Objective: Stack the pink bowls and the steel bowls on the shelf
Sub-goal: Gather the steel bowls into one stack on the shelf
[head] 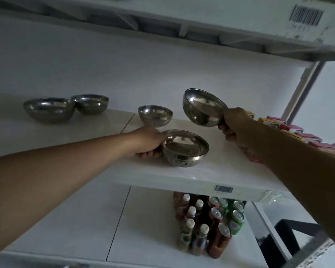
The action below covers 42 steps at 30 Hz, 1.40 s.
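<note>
Your left hand [148, 141] pinches the rim of a round steel bowl [185, 147] resting on the white shelf [211, 171]; your right hand [234, 122] grips a tilted, raised steel bowl [202, 107], fingertips hidden beneath it.

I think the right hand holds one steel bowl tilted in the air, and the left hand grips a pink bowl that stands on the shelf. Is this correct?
One detail is wrong. In the head view, the bowl gripped by the left hand is a steel bowl, not pink; no pink bowl is visible. The rest holds: it stands on the shelf, and the right hand holds another steel bowl tilted in the air.
</note>
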Each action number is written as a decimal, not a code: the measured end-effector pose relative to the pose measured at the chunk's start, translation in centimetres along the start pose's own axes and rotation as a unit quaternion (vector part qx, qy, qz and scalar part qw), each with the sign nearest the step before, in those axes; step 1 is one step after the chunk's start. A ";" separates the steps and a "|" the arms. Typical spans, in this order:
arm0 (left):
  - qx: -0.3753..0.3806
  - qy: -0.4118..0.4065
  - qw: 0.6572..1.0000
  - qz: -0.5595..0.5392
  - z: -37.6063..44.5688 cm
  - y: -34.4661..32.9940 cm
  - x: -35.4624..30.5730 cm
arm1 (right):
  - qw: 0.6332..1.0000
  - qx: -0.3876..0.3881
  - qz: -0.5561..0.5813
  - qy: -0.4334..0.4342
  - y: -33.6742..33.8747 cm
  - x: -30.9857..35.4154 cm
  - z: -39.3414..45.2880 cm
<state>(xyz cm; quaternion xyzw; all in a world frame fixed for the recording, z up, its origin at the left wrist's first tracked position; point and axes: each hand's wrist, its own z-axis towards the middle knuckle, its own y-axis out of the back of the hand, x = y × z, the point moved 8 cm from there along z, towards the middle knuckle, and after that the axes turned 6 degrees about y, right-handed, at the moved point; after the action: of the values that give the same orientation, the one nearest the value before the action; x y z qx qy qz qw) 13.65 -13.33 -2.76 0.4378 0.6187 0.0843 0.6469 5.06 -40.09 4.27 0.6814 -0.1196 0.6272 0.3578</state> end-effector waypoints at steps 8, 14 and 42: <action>-0.084 0.053 0.993 -0.057 -1.7 2.9 0.4 | 0.989 0.092 -0.113 0.030 0.4 1.1 -4.2; -0.127 0.053 0.990 -0.035 -2.7 5.5 2.3 | 0.973 0.146 -0.170 0.048 -0.6 0.1 -4.9; -0.161 -0.093 0.928 0.321 -5.9 4.3 2.1 | 0.862 0.109 -0.425 0.254 -0.3 -4.2 -7.4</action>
<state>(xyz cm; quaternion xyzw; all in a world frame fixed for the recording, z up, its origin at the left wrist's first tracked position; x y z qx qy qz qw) 10.81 -6.63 -0.53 0.5088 0.3596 0.3452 0.7019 -1.28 -36.38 -0.11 0.5184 0.3454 0.5747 0.5307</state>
